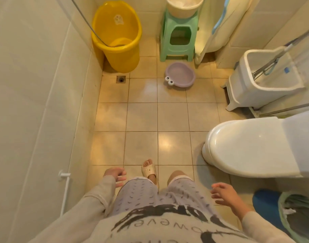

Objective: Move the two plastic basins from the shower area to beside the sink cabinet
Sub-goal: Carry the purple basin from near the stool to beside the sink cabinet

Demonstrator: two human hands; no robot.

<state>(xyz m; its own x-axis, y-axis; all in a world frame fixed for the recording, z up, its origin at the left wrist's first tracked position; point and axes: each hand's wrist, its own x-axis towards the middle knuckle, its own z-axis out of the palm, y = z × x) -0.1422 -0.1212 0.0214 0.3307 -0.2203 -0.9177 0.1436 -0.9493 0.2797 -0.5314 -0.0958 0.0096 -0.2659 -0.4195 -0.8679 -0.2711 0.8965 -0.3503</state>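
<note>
A small purple basin (180,74) with cartoon eyes on its rim lies on the tiled floor at the far end, in front of a green stool (178,35). A cream basin (184,7) rests on top of that stool. My left hand (115,176) hangs open beside my left thigh, holding nothing. My right hand (226,195) is open too, fingers spread, at my right side. Both hands are far from the basins, near the bottom of the view.
A tall yellow tub (117,35) stands in the far left corner by a floor drain (121,79). A white mop bucket (265,76) and a toilet (246,146) line the right side. A bin with a green liner (297,213) sits at bottom right.
</note>
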